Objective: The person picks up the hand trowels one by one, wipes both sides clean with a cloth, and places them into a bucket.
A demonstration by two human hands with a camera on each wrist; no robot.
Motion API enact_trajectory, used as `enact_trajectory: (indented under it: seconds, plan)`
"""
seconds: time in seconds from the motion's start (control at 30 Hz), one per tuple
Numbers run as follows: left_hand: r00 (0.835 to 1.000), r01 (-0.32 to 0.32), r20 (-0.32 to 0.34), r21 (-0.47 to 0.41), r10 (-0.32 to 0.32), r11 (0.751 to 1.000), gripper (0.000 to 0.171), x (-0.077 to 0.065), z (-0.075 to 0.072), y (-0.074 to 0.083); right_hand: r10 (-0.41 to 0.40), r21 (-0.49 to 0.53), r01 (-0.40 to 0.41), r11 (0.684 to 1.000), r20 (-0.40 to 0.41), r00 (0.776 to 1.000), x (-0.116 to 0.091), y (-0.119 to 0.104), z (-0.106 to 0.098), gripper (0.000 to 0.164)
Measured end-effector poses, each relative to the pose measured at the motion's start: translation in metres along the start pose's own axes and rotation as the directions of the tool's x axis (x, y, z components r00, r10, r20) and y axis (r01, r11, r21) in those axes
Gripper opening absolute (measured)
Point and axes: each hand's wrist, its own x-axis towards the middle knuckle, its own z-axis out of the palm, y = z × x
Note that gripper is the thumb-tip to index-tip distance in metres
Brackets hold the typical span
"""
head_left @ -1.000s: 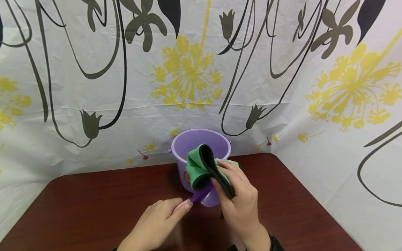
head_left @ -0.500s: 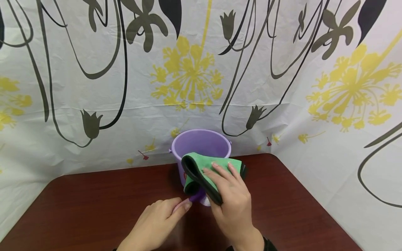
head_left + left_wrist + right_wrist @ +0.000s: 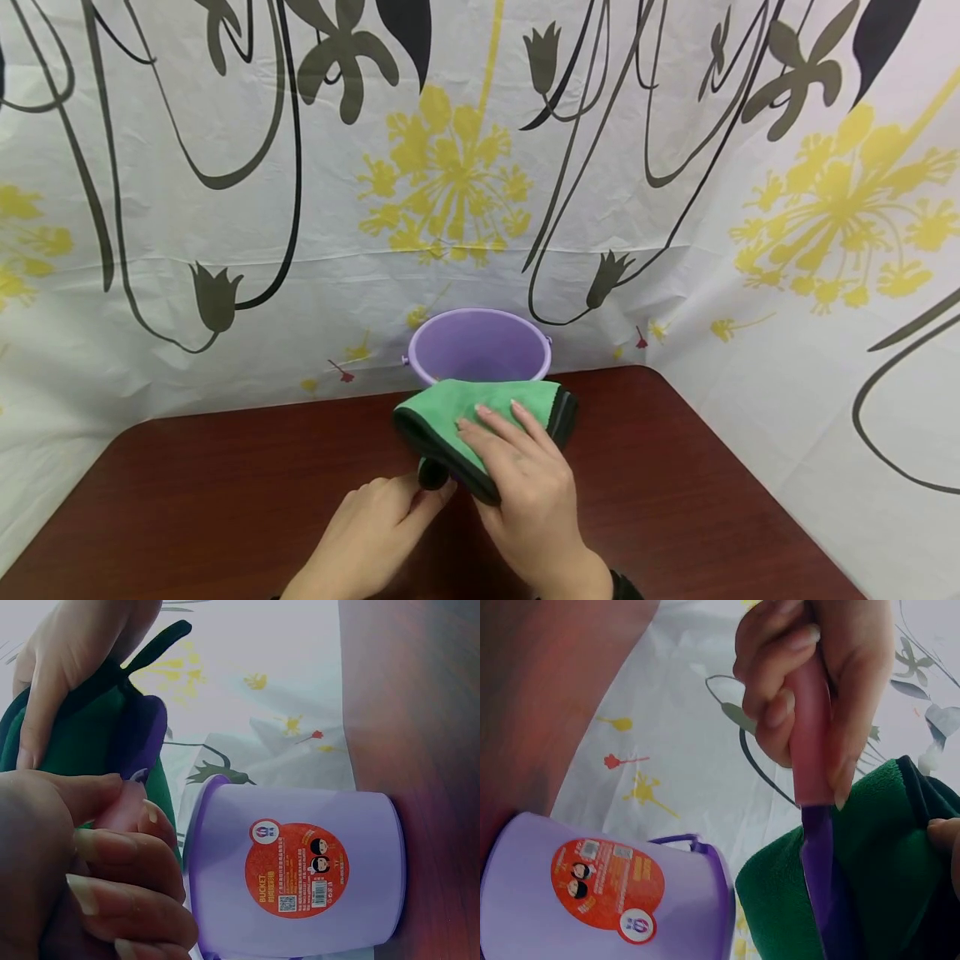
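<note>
In the head view my left hand (image 3: 371, 525) grips the pink handle (image 3: 810, 735) of a knife with a purple blade (image 3: 821, 870). My right hand (image 3: 528, 500) holds a folded green cloth (image 3: 450, 408) with dark edging, its fingers spread over the top. The cloth wraps over the blade and hides most of it. From the left wrist view, a rounded part of the purple blade (image 3: 154, 731) shows beside the cloth, just beyond my left thumb. Behind the cloth stands a light purple bucket (image 3: 367, 862) with a round red label.
The bucket stands upright near the back edge of the dark red-brown table (image 3: 262, 467). A white sheet (image 3: 322, 225) printed with yellow flowers and grey stems hangs behind and to the right.
My right hand has moved left and down with the cloth, nearer to my left hand, covering the part of the knife visible before. My left hand has hardly moved.
</note>
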Motion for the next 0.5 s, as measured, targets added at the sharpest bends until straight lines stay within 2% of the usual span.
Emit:
enact_trajectory:
  seconds: [0.23, 0.33, 0.5]
  plan:
    - [0.999, 0.045, -0.010, -0.036, -0.045, 0.998, 0.039, -0.0029, 0.0001, -0.0046, -0.038, 0.049, 0.035, 0.998, 0.051, 0.998, -0.0023, -0.0058, 0.0030, 0.024]
    - [0.995, 0.092, -0.031, -0.058, -0.093, 0.994, 0.036, -0.0048, 0.0007, -0.0074, -0.042, 0.053, 0.038, 0.998, 0.083, 0.996, -0.0040, -0.0076, 0.0040, 0.023]
    - [0.987, 0.161, -0.009, -0.096, -0.162, 0.982, 0.034, -0.0037, 0.0005, -0.0086, -0.053, 0.017, 0.052, 0.999, 0.119, 0.991, -0.0053, -0.0056, 0.0043, 0.024]
